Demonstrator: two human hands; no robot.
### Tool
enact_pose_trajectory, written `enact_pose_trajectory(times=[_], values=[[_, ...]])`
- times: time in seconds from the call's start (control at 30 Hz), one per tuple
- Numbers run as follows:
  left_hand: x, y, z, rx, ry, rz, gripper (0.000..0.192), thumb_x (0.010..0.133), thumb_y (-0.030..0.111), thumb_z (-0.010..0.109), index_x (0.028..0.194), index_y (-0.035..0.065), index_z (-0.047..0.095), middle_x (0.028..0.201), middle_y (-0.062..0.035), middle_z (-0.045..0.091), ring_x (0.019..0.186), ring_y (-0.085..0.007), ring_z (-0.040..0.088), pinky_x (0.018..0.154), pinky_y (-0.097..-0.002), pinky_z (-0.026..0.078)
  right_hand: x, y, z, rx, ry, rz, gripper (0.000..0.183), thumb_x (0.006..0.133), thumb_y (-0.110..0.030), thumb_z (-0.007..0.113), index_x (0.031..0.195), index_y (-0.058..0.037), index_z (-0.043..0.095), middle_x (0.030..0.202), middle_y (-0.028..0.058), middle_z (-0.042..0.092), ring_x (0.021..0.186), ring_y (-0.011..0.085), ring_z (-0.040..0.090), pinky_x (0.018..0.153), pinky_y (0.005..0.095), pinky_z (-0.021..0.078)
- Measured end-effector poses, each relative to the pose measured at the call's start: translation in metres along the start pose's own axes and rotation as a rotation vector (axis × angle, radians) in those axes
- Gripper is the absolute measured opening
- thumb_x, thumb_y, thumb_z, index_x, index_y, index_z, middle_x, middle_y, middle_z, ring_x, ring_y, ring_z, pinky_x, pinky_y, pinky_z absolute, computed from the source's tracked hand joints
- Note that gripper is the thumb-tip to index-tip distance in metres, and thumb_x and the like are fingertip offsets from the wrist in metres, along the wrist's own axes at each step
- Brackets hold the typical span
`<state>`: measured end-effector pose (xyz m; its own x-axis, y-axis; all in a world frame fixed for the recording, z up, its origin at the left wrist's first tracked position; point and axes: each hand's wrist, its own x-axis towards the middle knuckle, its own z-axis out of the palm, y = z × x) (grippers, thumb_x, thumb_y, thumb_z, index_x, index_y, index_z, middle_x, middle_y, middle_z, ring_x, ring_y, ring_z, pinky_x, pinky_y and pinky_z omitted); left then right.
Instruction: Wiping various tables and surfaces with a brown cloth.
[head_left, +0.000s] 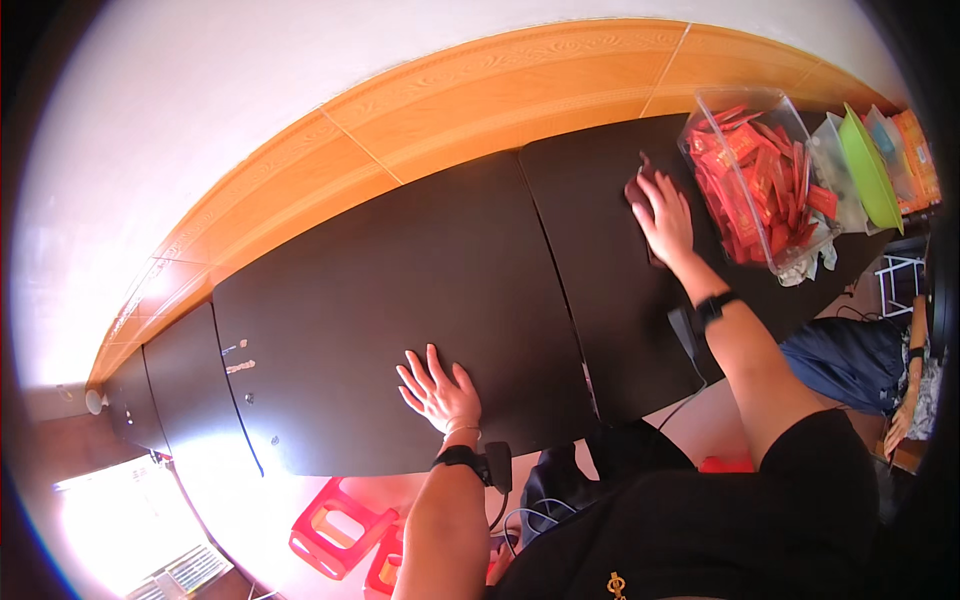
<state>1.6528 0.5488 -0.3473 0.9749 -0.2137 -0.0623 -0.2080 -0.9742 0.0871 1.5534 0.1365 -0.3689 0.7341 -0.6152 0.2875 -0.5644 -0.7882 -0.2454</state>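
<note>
My left hand (442, 394) lies palm down on the dark tabletop (390, 277), fingers spread and holding nothing. Over on the right-hand table section, my right hand (667, 221) is on a dark reddish-brown item (639, 193), its fingers curled over it. The item looks soft, but most of it is hidden under the hand, so its kind is unclear. Just right of that hand stands a clear plastic bin (784, 255) full of red packets (750, 169). Each wrist wears a black band; a small black device (498, 465) with a cable sits at the left one.
Beyond the bin are a light green basin (866, 169) and an orange printed box (915, 161). A whitish cloth (806, 270) pokes out beneath the bin. Red plastic stools (337, 529) stand below the table's front edge. Another person's arm (911, 375) shows at far right.
</note>
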Motion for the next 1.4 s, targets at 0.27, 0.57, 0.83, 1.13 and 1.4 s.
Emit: enact_pose_trajectory(times=[0.27,0.57,0.83,1.13,1.4], values=[[0.000,-0.002,-0.003,-0.006,-0.004,-0.010,0.053,0.088,0.033,0.048,0.139,0.0193,0.040,0.151,-0.0094,0.025,0.141,-0.0321,0.015,0.114,-0.0484,0.009,0.093,-0.122,0.067,0.016,-0.006,0.053,0.052,0.086,-0.045,0.055,0.132,-0.0220,0.046,0.140,0.0133,0.041,0.132,0.0303,0.035,0.105,0.0519,0.0276],[0.000,-0.004,0.000,-0.084,0.038,0.004,0.052,0.087,0.037,0.050,0.137,0.0240,0.043,0.150,-0.0074,0.028,0.141,-0.0313,0.018,0.113,-0.0506,0.011,0.020,-0.165,0.042,0.242,-0.063,-0.466,0.049,0.082,-0.030,0.064,0.128,-0.0226,0.052,0.138,0.0094,0.044,0.128,0.0301,0.039,0.105,0.0482,0.0284],[-0.005,-0.010,0.000,-0.108,0.047,0.014,0.054,0.090,0.040,0.046,0.140,0.0234,0.037,0.151,-0.0084,0.024,0.141,-0.0326,0.016,0.113,-0.0515,0.012,-0.073,-0.172,0.005,0.111,-0.210,-0.414,0.052,0.084,-0.028,0.063,0.133,-0.0220,0.047,0.141,0.0118,0.038,0.132,0.0319,0.034,0.108,0.0499,0.0258],[-0.004,-0.013,0.000,-0.273,-0.022,0.082,0.056,0.092,0.042,0.043,0.144,0.0208,0.033,0.154,-0.0096,0.018,0.142,-0.0342,0.011,0.113,-0.0531,0.008,-0.179,-0.185,-0.021,-0.006,-0.275,-0.241,0.055,0.086,-0.031,0.058,0.138,-0.0204,0.041,0.145,0.0152,0.032,0.136,0.0345,0.027,0.108,0.0529,0.0225],[-0.013,-0.148,-0.008,-1.030,-0.121,0.317,0.032,0.089,0.027,0.057,0.114,0.0077,0.062,0.122,-0.0124,0.058,0.118,-0.0285,0.052,0.098,-0.0380,0.041,-0.259,-0.264,-0.023,-0.088,-0.288,-0.138,0.058,0.087,-0.033,0.058,0.139,-0.0208,0.038,0.148,0.0163,0.027,0.137,0.0350,0.024,0.108,0.0548,0.0221]])
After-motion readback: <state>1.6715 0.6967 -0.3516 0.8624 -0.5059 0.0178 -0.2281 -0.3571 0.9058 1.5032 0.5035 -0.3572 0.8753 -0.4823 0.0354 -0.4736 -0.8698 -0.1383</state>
